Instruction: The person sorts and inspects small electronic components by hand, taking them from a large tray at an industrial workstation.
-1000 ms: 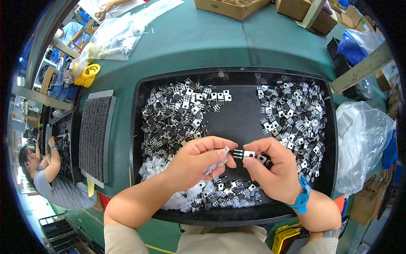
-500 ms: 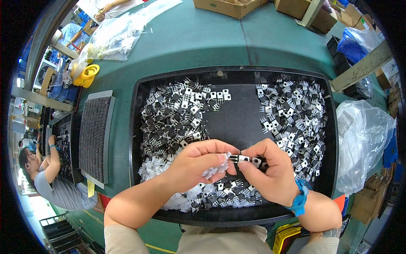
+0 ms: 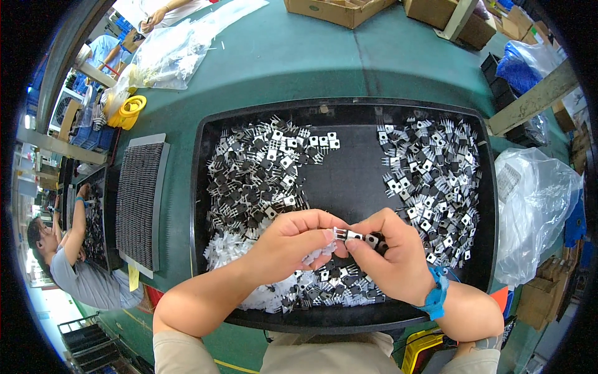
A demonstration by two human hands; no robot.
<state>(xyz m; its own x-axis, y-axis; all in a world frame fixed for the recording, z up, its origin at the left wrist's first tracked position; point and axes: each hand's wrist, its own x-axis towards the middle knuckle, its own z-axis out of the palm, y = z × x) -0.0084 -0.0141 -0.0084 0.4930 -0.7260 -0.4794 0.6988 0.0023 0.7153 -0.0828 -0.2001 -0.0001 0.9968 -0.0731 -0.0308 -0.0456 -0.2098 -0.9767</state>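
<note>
Over the front half of a black tray [image 3: 349,107] my two hands meet. My left hand [image 3: 299,240] is closed on several small white plastic pieces [image 3: 319,254], one of them held at the fingertips. My right hand [image 3: 392,252] pinches a black three-legged transistor [image 3: 354,235] with a metal face, its legs pointing left at that white piece. More transistors sit inside the right fingers, partly hidden. Loose transistors [image 3: 255,168] heap along the tray's left side, and another transistor heap [image 3: 436,181] fills its right. White pieces [image 3: 227,249] pile at the front left.
Left of the tray lies a rack of dense dark rows [image 3: 142,199]. Clear plastic bags rest at the right [image 3: 536,206] and far left [image 3: 171,56]. A cardboard box [image 3: 339,9] stands at the back, a metal post [image 3: 529,96] at the right. A co-worker [image 3: 81,268] sits at left.
My right hand has shifted slightly left, bringing the transistor's legs up against the white piece at my left fingertips. The co-worker's arm has moved over their tray.
</note>
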